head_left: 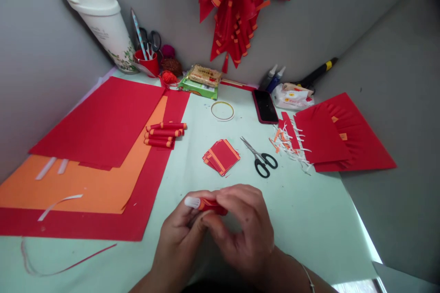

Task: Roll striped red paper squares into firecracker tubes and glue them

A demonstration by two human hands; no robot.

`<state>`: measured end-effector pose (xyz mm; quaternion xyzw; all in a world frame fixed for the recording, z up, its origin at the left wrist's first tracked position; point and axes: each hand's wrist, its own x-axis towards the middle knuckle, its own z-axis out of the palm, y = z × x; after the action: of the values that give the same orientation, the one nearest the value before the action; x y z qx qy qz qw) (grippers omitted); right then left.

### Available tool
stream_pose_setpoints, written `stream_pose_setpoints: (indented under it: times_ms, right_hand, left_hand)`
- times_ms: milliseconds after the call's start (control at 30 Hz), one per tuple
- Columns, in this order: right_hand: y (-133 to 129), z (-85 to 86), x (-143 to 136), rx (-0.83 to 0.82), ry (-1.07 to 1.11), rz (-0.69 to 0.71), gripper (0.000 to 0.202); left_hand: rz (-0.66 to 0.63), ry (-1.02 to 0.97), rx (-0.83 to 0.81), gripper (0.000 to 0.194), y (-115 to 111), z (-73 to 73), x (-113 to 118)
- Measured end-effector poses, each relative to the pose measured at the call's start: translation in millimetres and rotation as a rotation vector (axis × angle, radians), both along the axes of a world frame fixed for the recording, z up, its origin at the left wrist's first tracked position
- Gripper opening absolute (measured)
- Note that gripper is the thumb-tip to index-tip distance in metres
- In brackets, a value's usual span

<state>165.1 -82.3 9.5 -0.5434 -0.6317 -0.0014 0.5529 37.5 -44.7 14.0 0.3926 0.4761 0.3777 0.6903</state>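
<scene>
Red roll (216, 207) is pinched between left hand (179, 231) and right hand (250, 226) toward counter's (309, 219) near edge, partly hidden by fingers.

The pale-green table (302, 219) bears scissors (257, 155), red squares (223, 155), a phone (265, 106)

So the person's left hand (180, 233) and right hand (245, 229) are both going bare, and so are the forearms. The right wrist is sporting a thin, light-coloured bracelet (304, 268), with what's looking like a tiny bead or charm dangling from it. Something dark is peeking in between the forearms, maybe clothing, can't really tell.
</scene>
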Motion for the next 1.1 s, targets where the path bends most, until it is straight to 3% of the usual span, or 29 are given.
stream_pose_setpoints:
  times_ms: [167,367,700,1100]
  right_hand:
    - [5,-0.1,3,0.004,0.051,-0.037,0.019]
    - [10,-6.1,3,-0.25,0.238,0.004,0.009]
    - [8,-22.3,-2,-0.297,0.063,0.044,0.014]
    - [4,-27.1,-8,-0.341,0.102,0.055,0.017]
  left_hand:
    - [0.115,-0.187,-0.163,0.02,8,-4.0,-2]
    - [0.234,-0.374,-0.316,0.019,17,-4.6,-2]
    - [0.213,-0.389,-0.337,0.01,17,-6.4,-4]
    - [0.287,-0.366,-0.332,0.024,14,-8.1,-2]
